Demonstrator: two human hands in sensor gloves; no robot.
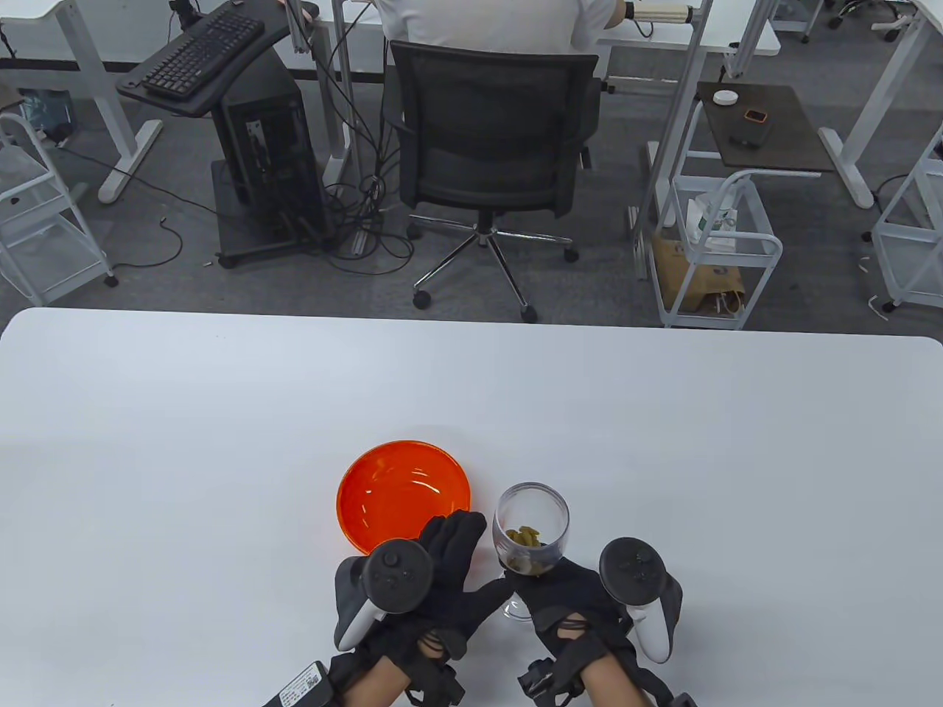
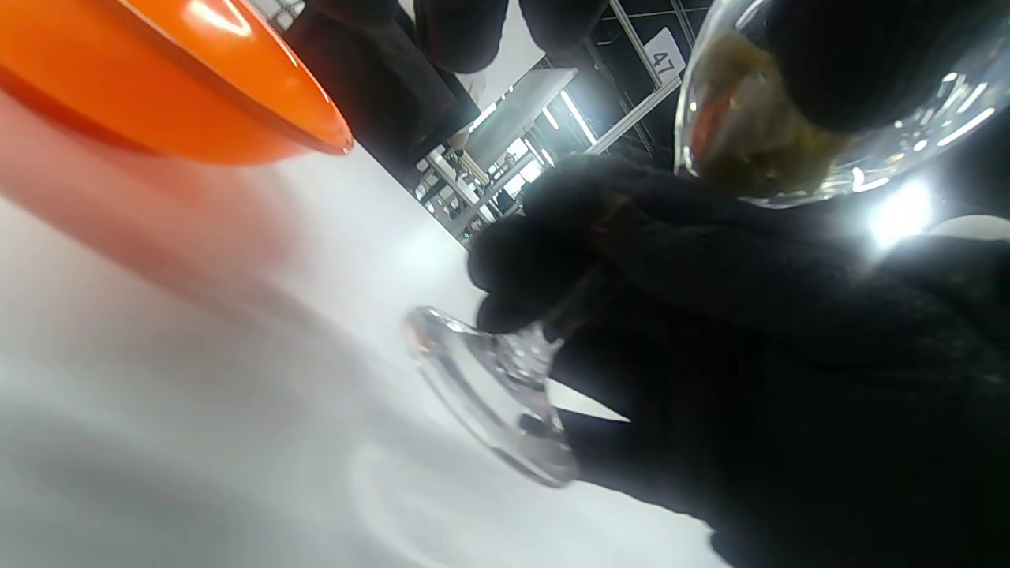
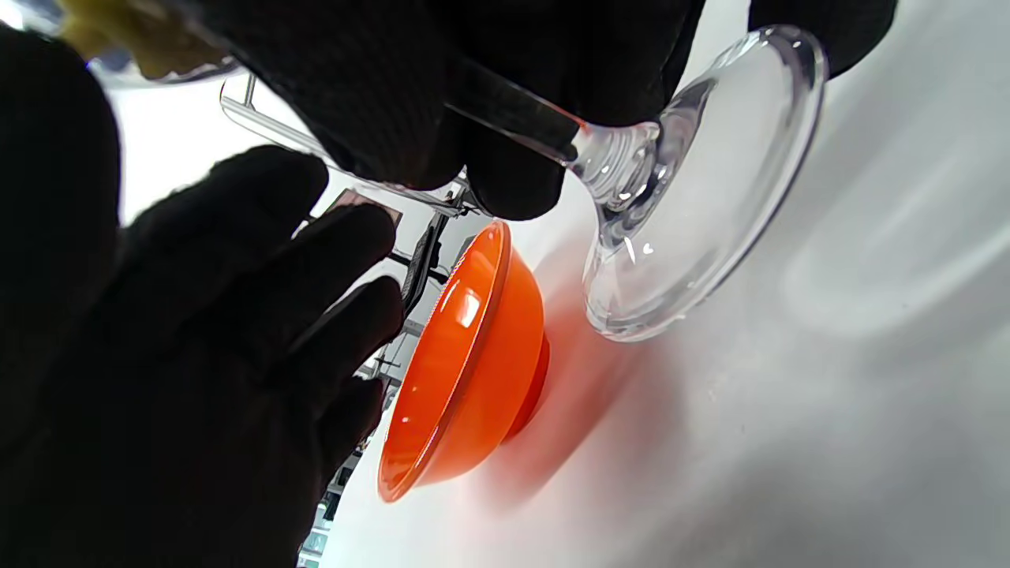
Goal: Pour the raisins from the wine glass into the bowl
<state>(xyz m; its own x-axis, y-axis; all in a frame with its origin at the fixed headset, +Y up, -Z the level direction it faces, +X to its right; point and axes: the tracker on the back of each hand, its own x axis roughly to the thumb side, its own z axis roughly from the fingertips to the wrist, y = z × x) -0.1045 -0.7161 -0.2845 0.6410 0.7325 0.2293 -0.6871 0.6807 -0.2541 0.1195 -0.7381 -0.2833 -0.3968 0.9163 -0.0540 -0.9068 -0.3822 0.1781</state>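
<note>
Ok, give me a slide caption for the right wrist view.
Right hand grips the wine glass by its stem, foot lifted off the table, beside the orange bowl.

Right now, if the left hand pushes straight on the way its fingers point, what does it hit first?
Most likely the translucent orange plastic bowl: the left hand points its flat fingers at the bowl's near rim, seemingly just short of it or over it. Depth is unclear. The clear wine glass stands off to the right.

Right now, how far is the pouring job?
Early. The right hand grips the wine glass by its stem, lifted off the table. The raisins are all inside it; the orange bowl holds none. The left hand hovers beside the bowl. Tilting and pouring remain.
</note>
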